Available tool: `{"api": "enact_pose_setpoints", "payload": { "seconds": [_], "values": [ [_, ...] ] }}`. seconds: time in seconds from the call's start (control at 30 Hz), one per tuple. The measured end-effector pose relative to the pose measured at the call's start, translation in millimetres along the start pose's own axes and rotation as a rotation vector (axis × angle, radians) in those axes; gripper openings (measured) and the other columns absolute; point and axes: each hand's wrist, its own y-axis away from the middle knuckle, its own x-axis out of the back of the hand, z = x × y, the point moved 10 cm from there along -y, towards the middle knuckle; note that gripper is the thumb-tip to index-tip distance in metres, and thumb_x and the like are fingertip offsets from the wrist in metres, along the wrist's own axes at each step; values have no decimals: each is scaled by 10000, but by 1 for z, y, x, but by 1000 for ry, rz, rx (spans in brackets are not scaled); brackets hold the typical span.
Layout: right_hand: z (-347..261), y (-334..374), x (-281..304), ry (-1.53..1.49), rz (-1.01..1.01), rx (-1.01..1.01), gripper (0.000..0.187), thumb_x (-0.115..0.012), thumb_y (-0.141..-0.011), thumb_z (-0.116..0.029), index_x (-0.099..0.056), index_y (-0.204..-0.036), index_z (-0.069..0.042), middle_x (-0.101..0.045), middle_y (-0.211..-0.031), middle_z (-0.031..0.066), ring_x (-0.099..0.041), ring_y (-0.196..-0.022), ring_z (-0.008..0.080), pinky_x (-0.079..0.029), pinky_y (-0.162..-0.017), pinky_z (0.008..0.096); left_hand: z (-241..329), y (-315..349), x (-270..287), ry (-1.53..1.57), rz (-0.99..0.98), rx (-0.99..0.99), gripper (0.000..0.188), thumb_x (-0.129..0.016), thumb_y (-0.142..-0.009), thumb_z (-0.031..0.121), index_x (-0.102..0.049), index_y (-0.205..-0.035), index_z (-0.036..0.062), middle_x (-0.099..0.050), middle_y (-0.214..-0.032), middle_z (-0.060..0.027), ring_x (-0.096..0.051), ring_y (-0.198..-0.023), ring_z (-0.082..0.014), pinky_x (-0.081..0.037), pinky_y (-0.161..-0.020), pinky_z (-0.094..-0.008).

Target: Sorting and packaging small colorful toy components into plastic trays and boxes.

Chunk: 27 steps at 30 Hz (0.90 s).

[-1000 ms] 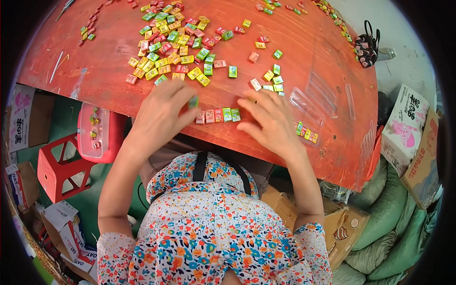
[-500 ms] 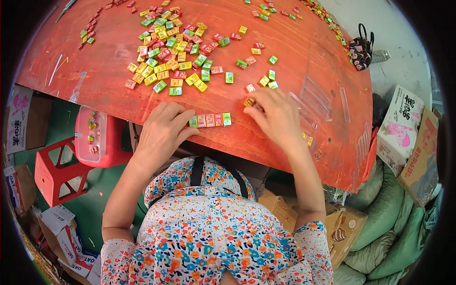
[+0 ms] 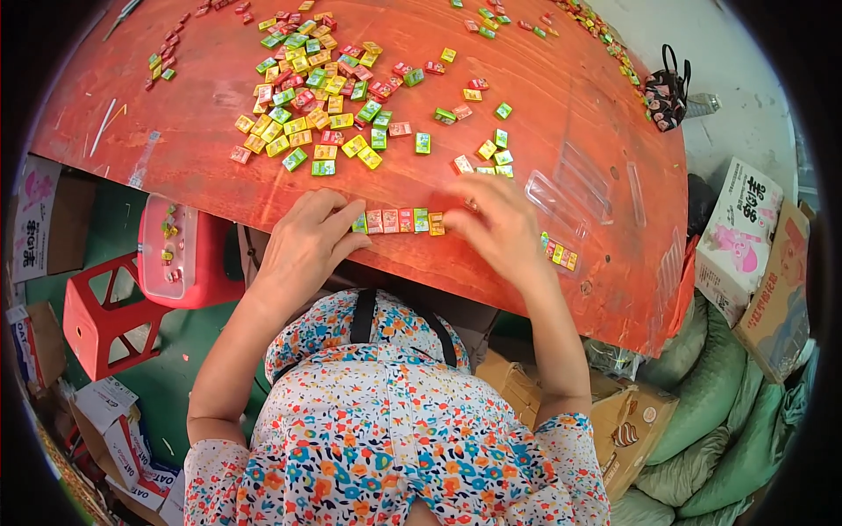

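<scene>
A short row of small candy-sized boxes point(image 3: 405, 221) in green, pink, red and yellow lies near the front edge of the red table. My left hand point(image 3: 307, 235) rests at its left end, thumb and fingertips curled around the green end box point(image 3: 360, 223). By the right end, next to a yellow box point(image 3: 436, 223), hovers my right hand point(image 3: 502, 221). Its thumb and index finger are apart, and I see no box between them; the other fingertips are hidden. A second short row of little boxes point(image 3: 560, 252) sits in clear plastic right of that hand.
A big pile of similar boxes point(image 3: 320, 96) spreads over the red table point(image 3: 210, 188). Clear plastic trays point(image 3: 574, 188) lie at the right. A pink bin point(image 3: 206, 263) and red stool point(image 3: 114, 307) stand left; cartons point(image 3: 741, 237) and green sacks point(image 3: 702, 394) are right.
The yellow box from my right hand now sits at the row's right end, and that hand's fingers have parted. More of the boxes beside my right wrist show. My left hand has hardly moved.
</scene>
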Motion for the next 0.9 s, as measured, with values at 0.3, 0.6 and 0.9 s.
{"api": "enact_pose_setpoints", "payload": {
  "seconds": [0.3,0.6,0.9],
  "values": [
    [39,-70,-6,99,1,-86,208,-686,-862,-149,-672,-1047,-56,-661,-1061,107,-654,-925,304,-528,-805,393,-11,13,11,47,42,63,455,-781,-743,164,-633,-1143,4,-582,-982,-134,-601,-899,-320,-510,-767,-412],
    [8,-139,-52,203,-54,409,195,-626,-857,-113,-685,-1034,-57,-686,-1049,86,-618,-1045,298,-510,-874,406,-13,14,8,84,36,69,519,-808,-726,217,-626,-1151,-18,-597,-1028,-158,-611,-919,-332,-521,-789,-408],
    [11,-106,-21,214,-10,310,147,-623,-888,-112,-688,-1011,-63,-686,-1019,106,-641,-973,298,-526,-829,401,-14,13,10,72,-7,106,562,-808,-734,224,-607,-1196,-23,-595,-1069,-171,-610,-955,-349,-516,-817,-413]
  ]
}}
